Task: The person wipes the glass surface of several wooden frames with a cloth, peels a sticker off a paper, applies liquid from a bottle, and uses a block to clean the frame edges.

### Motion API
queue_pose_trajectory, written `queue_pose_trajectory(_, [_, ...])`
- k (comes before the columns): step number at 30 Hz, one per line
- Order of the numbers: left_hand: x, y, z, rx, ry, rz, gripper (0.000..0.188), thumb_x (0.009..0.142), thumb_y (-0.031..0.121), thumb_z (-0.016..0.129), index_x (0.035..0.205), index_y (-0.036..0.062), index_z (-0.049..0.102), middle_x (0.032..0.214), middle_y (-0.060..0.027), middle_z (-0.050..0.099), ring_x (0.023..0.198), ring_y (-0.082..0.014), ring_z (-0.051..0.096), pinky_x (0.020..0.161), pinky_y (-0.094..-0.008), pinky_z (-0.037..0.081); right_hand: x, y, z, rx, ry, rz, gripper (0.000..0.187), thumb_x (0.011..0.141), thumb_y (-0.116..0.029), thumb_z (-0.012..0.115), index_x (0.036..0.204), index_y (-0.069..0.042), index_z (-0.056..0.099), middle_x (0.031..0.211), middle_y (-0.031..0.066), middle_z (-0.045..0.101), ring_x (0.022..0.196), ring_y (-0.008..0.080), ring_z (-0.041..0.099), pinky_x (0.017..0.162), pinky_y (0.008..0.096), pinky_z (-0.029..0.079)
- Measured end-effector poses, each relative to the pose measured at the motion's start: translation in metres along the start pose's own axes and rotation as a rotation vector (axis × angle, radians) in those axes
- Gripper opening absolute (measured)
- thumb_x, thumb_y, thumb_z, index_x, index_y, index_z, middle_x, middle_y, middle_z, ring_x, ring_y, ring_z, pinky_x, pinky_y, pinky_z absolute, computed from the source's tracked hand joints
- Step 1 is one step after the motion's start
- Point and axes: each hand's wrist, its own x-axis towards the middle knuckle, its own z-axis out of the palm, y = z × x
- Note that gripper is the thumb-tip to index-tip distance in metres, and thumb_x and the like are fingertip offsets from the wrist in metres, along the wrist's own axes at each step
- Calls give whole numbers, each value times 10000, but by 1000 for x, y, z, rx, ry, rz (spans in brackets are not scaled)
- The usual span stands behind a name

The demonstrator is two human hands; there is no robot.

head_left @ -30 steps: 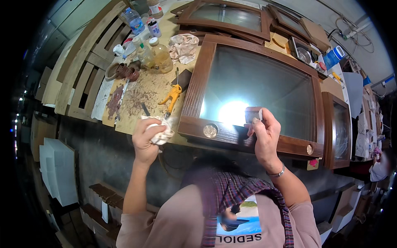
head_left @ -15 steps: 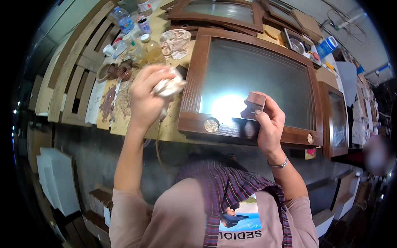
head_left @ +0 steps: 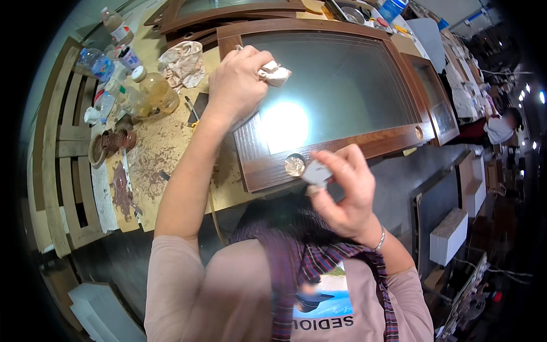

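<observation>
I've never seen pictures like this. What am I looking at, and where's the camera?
There is no machine here, just a person's two bare hands. The view comes from a camera worn on the head, looking down; its wide lens bends straight edges. On the yellowish worktop lies a brown-framed glass panel. The left hand holds a crumpled white cloth over the panel's left side. The right hand pinches a small grey-faced block near the frame's closer edge. Farther left are bottles and a stained rag.
</observation>
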Motion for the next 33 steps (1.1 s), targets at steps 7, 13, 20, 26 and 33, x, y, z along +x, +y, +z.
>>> queue_pose_trajectory(7, [-1, -4, -1, -54, 27, 11, 273, 745, 58, 609, 972, 161, 720, 984, -8, 674, 969, -278, 628, 812, -391, 502, -15, -25, 40, -37, 28, -109, 512, 648, 58, 736, 1153, 25, 660, 987, 162, 617, 777, 281, 652, 637, 354, 551])
queue_pose_trajectory(13, [0, -7, 1, -55, 18, 33, 239, 770, 76, 624, 982, 146, 710, 992, -35, 671, 976, -291, 625, 829, -396, 489, -17, -30, 73, -51, 29, -223, 504, 655, 23, 766, 1144, 53, 650, 932, 144, 626, 730, 270, 647, 576, 362, 545])
queue_pose_trajectory(20, [1, -6, 1, -70, -2, 47, 198, 780, 106, 645, 968, 127, 704, 965, -52, 666, 963, -293, 624, 824, -397, 478, -24, -12, 49, -183, 126, -77, 468, 676, -6, 746, 1132, 44, 654, 916, 159, 612, 723, 283, 639, 599, 377, 548])
queue_pose_trajectory(26, [0, -4, -3, -75, -1, 62, 219, 784, 72, 597, 965, 142, 698, 998, -31, 673, 980, -292, 621, 815, -411, 493, -43, 46, -29, -405, 492, 387, 366, 698, 16, 707, 1062, 16, 675, 922, 148, 568, 721, 279, 600, 630, 373, 515])
queue_pose_trajectory(33, [3, -7, -3, -115, -22, 82, 265, 745, 0, 598, 982, 81, 683, 971, -67, 653, 935, -277, 632, 819, -358, 484, -40, 15, 8, -233, 323, 88, 369, 732, -10, 740, 1096, 7, 681, 920, 120, 593, 691, 215, 612, 588, 331, 510])
